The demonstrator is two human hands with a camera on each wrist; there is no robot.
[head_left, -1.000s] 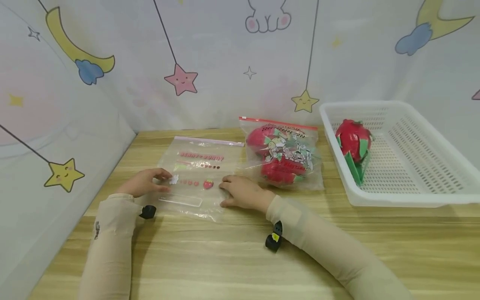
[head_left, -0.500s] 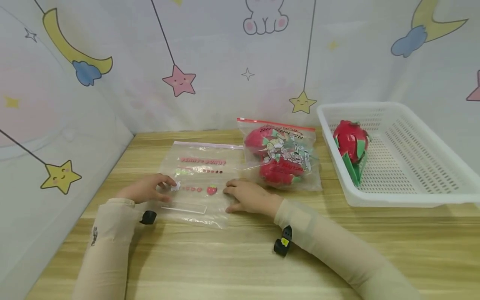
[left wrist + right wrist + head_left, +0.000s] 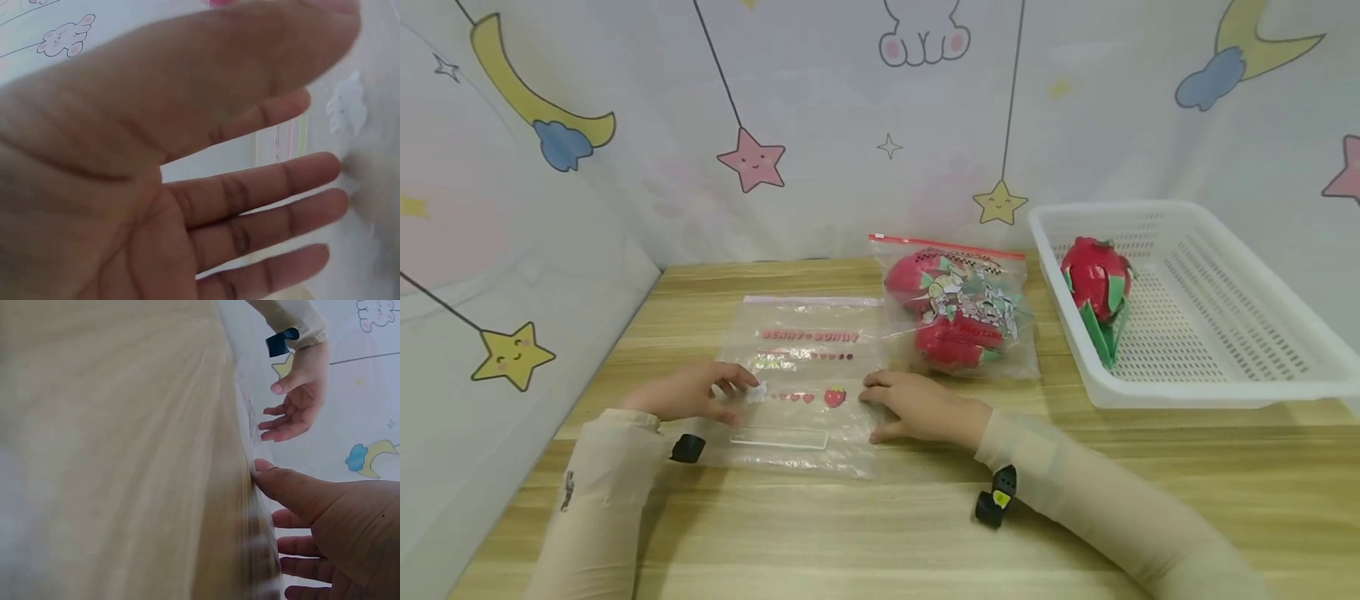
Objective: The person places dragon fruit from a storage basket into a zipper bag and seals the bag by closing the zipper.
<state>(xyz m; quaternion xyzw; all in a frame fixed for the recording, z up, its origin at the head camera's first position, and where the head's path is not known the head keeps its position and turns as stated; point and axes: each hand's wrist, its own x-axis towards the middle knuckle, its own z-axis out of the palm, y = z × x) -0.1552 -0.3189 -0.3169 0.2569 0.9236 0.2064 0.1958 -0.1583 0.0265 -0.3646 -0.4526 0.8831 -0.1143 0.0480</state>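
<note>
A clear zip bag [image 3: 808, 367] printed with red lettering, hearts and a strawberry lies flat on the wooden table. My left hand [image 3: 700, 393] rests at its left edge; in the left wrist view the fingers [image 3: 281, 184] are spread and fairly straight, holding nothing. On the right edge lies my right hand [image 3: 925, 408]. Its thumb and fingertips touch the film with the fingers extended, as the right wrist view shows. Just beyond that hand is a second zip bag [image 3: 1030, 358] with a red slider strip, filled with red dragon fruits [image 3: 951, 346].
A white perforated basket [image 3: 1150, 392] stands at the right, with one red dragon fruit [image 3: 1097, 279] with green leaves at its left side. Cloth with printed moons and stars [image 3: 751, 160] hangs behind and to the left of the wooden table [image 3: 820, 542].
Both hands have slid the flat bag towards me and a little to the right, and it lies straighter. The filled bag and basket stay in place.
</note>
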